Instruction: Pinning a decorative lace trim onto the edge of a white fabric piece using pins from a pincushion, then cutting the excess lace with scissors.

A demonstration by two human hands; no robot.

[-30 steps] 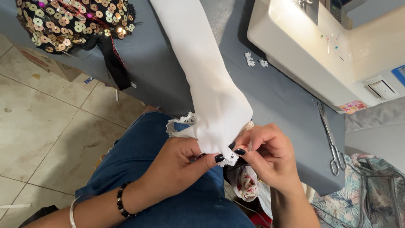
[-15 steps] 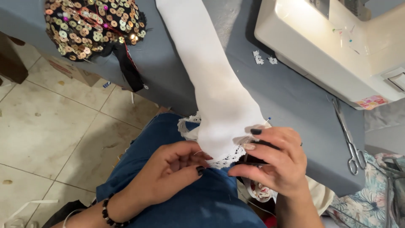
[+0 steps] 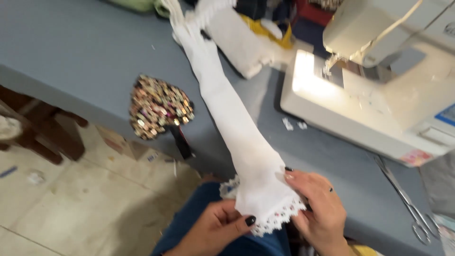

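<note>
A grey table (image 3: 85, 61) fills most of the view, running from the far left down to the near right, with a tiled floor (image 3: 71, 199) below its near edge on the left. On the right side of the table stands a white sewing machine (image 3: 379, 95), its lamp lighting the bed under the needle. A long white fabric piece (image 3: 227, 114) lies across the table from the far middle to the near edge, where its wide end hangs off toward the person's lap; that end carries a lace trim (image 3: 279, 220) with small dark dots. More white and coloured cloth (image 3: 246, 38) is heaped at the far side, just left of the machine. Left of the long strip, at the table's near edge, sits a round sequined piece (image 3: 159, 106) in gold and dark tones, and a dark strap hangs down from it. The left hand (image 3: 215, 230), with dark-painted nails, pinches the near left corner of the fabric end between thumb and fingers, closed on the cloth. The right hand (image 3: 315, 211) lies over the right side of the same end, fingers curled about its edge and gripping it. Metal scissors (image 3: 403, 199) lie on the table at the near right, apart from the hands. Two small white scraps (image 3: 294, 124) rest just beside the machine's base.
</note>
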